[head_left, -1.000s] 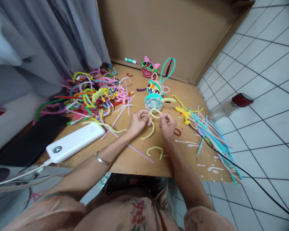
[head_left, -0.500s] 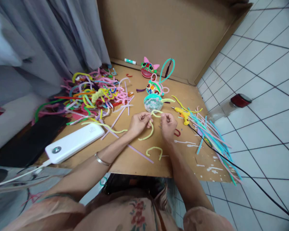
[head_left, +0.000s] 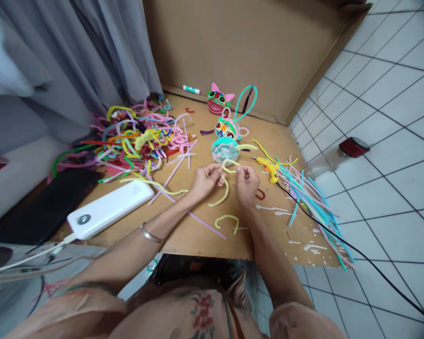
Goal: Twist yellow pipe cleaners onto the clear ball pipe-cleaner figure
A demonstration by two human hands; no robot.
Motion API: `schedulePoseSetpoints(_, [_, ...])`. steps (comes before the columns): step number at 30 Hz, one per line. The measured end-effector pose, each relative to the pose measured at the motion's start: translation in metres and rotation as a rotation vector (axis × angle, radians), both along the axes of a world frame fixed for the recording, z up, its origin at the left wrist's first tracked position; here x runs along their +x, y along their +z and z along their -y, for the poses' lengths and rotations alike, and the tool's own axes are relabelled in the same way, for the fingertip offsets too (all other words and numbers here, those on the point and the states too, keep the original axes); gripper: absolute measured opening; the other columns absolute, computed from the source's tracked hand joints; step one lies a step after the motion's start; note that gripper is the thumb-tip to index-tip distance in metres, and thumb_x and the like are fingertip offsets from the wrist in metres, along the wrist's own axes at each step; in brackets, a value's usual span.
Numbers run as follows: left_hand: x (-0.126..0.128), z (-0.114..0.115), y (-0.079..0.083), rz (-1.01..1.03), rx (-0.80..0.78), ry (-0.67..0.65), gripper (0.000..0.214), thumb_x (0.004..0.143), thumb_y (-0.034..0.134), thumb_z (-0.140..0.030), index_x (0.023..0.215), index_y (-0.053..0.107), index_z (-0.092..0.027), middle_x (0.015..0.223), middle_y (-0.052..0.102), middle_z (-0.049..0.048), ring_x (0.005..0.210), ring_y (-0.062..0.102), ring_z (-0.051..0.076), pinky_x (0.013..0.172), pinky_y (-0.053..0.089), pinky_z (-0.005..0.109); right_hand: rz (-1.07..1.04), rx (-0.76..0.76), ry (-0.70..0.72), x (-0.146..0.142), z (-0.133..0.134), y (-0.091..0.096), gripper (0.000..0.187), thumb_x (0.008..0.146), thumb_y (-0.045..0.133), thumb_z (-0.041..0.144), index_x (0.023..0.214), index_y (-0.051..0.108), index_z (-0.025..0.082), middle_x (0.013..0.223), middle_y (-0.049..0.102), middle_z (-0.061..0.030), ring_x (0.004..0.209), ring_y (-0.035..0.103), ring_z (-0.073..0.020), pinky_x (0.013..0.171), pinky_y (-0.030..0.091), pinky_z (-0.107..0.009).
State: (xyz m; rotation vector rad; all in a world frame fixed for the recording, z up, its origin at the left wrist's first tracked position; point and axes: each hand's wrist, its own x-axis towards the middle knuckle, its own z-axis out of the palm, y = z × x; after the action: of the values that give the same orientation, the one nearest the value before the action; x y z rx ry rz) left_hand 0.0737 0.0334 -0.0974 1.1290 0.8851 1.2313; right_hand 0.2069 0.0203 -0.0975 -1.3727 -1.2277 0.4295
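A pale yellow pipe cleaner (head_left: 227, 190) is held between my two hands, bent into a loop at its upper part. My left hand (head_left: 209, 180) pinches it at the loop's left side, and its tail curves down toward the table. The loop's right end is pinched in the fingers of my right hand (head_left: 248, 182). Just beyond the loop sits a round turquoise and clear piece (head_left: 225, 150) with a pale yellow strip at its right. A short bent yellow pipe cleaner (head_left: 227, 219) lies on the table below my hands.
A tangled heap of coloured pipe cleaners (head_left: 141, 136) lies left, behind a white power bank (head_left: 110, 209). Right are a yellow glue gun (head_left: 269, 168) with a black cord and straight pipe cleaners (head_left: 313, 202). Two decorated animal heads, one pink-eared (head_left: 218, 100), stand at the back.
The pipe cleaner's hanging tail has swung slightly to the right. Both hands stay nearly in place, still pinching the loop.
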Motion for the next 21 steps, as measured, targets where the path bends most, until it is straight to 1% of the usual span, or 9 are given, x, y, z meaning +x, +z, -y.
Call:
schedulePoseSetpoints(3, [0.0008, 0.0006, 0.0008, 0.021, -0.001, -0.008, 0.02, 0.075, 0.064, -0.022, 0.092, 0.064, -0.011, 0.069, 0.068, 0.0015, 0.051, 0.058, 0.007, 0.055, 0.047, 0.019, 0.051, 0.016, 0.002, 0.0015, -0.0013, -0.0025, 0.026, 0.085, 0.052, 0.041, 0.073, 0.055, 0.018, 0.062, 0.053, 0.0033, 0.056, 0.042, -0.0101, 0.058, 0.037, -0.024])
schedulePoseSetpoints(6, [0.0011, 0.0024, 0.0039, 0.029, -0.014, -0.009, 0.022, 0.073, 0.062, -0.018, 0.094, 0.064, -0.011, 0.065, 0.067, 0.0003, 0.052, 0.06, 0.008, 0.057, 0.048, 0.02, 0.098, 0.04, 0.012, 0.0022, -0.0021, -0.0044, 0.024, 0.085, 0.052, 0.04, 0.073, 0.055, 0.019, 0.064, 0.054, 0.0021, 0.058, 0.044, -0.0114, 0.058, 0.037, -0.024])
schedulePoseSetpoints(9, [0.0014, 0.0037, 0.0066, 0.037, -0.03, 0.01, 0.022, 0.071, 0.066, -0.021, 0.09, 0.064, -0.01, 0.059, 0.064, -0.001, 0.05, 0.058, 0.009, 0.054, 0.047, 0.02, 0.124, 0.052, 0.025, 0.0012, -0.0015, -0.0043, 0.023, 0.085, 0.052, 0.039, 0.073, 0.056, 0.02, 0.065, 0.055, 0.0014, 0.061, 0.045, -0.0124, 0.059, 0.038, -0.025])
schedulePoseSetpoints(12, [0.0017, 0.0037, 0.0074, 0.047, -0.05, 0.027, 0.021, 0.069, 0.069, -0.025, 0.084, 0.063, -0.011, 0.056, 0.063, -0.0014, 0.046, 0.056, 0.008, 0.051, 0.047, 0.02, 0.094, 0.041, 0.05, -0.0004, 0.0002, -0.0023, 0.022, 0.084, 0.053, 0.038, 0.072, 0.056, 0.02, 0.064, 0.053, 0.0026, 0.06, 0.044, -0.0117, 0.058, 0.036, -0.024])
schedulePoseSetpoints(14, [0.0023, 0.0038, 0.0074, 0.057, -0.071, 0.023, 0.022, 0.067, 0.07, -0.025, 0.082, 0.062, -0.011, 0.058, 0.065, -0.0006, 0.046, 0.057, 0.008, 0.051, 0.048, 0.02, 0.008, 0.021, 0.06, -0.0013, 0.001, -0.0009, 0.022, 0.082, 0.054, 0.037, 0.07, 0.055, 0.019, 0.061, 0.05, 0.0041, 0.057, 0.042, -0.0104, 0.057, 0.035, -0.023])
schedulePoseSetpoints(18, [0.0058, 0.006, 0.008, 0.107, -0.085, -0.016, 0.023, 0.067, 0.068, -0.024, 0.083, 0.059, -0.011, 0.06, 0.066, 0.0, 0.047, 0.059, 0.009, 0.051, 0.051, 0.022, -0.271, 0.012, 0.059, -0.0015, -0.0009, -0.0005, 0.022, 0.08, 0.055, 0.035, 0.066, 0.052, 0.019, 0.054, 0.044, 0.0071, 0.051, 0.038, -0.0081, 0.052, 0.032, -0.022])
schedulePoseSetpoints(21, [0.008, 0.0074, 0.0079, 0.137, -0.073, 0.006, 0.026, 0.066, 0.068, -0.023, 0.086, 0.054, -0.014, 0.059, 0.066, -0.0014, 0.045, 0.059, 0.01, 0.05, 0.051, 0.022, -0.426, -0.008, 0.086, -0.0008, -0.0048, -0.0023, 0.023, 0.077, 0.06, 0.038, 0.066, 0.052, 0.019, 0.053, 0.046, 0.0074, 0.05, 0.04, -0.0075, 0.051, 0.034, -0.021])
